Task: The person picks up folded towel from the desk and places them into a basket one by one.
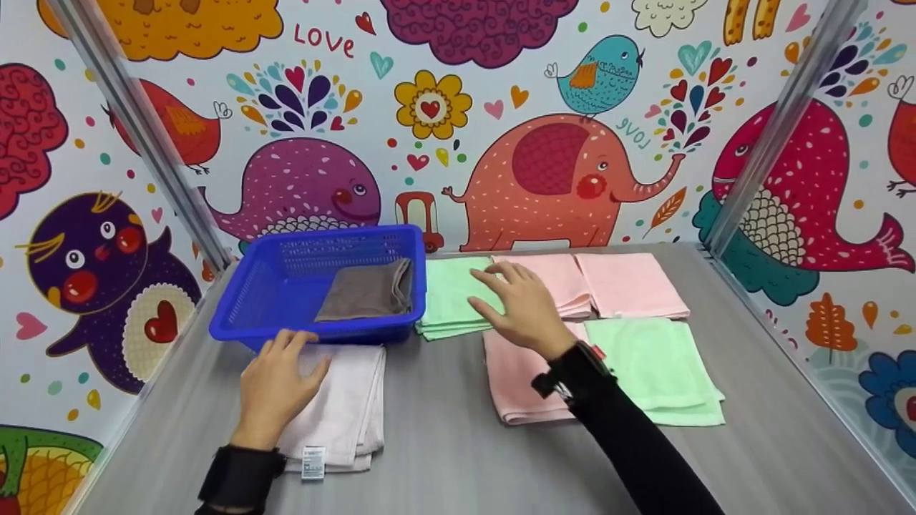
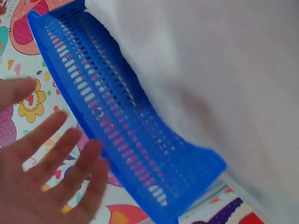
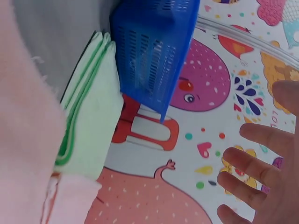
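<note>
My left hand [image 1: 278, 390] hovers over a folded pale pinkish-white towel [image 1: 351, 408] with a small tag, near the front rim of a blue plastic basket [image 1: 250, 334]. In the left wrist view its fingers are spread and hold nothing. Inside the basket lies a folded grey-brown towel [image 1: 361, 290]. My right hand [image 1: 524, 309], fingers loosely extended with nothing in them, is above the folded towels, beside a green towel [image 1: 451, 293]. That green towel shows several layers in the right wrist view, right by the basket.
Two folded pink towels [image 1: 633, 282] lie along the back wall. In front are another pink towel [image 1: 515, 386], partly under the right arm, and a green towel [image 1: 658, 365]. The grey table [image 1: 436, 443] is enclosed by cartoon-printed walls with metal posts [image 1: 758, 150].
</note>
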Action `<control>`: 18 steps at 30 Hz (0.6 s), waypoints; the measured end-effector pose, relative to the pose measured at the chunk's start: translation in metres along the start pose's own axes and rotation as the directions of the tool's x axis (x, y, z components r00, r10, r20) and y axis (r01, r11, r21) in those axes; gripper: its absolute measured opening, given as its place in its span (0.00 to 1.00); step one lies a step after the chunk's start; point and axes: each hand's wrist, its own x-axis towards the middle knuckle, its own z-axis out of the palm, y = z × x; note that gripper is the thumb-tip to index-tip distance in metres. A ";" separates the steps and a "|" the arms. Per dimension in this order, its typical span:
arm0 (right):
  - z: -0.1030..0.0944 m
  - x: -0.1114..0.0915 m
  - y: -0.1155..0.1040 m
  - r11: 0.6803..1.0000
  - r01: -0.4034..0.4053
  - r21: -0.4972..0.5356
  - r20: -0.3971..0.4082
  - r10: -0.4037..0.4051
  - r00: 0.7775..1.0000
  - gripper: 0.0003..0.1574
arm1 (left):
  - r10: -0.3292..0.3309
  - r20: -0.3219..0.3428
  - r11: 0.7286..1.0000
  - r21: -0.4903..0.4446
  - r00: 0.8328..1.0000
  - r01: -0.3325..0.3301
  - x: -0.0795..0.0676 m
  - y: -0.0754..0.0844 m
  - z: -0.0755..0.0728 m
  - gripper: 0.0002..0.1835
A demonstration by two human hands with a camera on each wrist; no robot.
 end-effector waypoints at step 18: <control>-0.006 -0.082 0.026 0.995 -0.104 -0.009 0.015 0.104 0.994 0.30 | -0.102 0.440 0.994 0.020 0.892 0.103 -0.016 -0.031 -0.001 0.38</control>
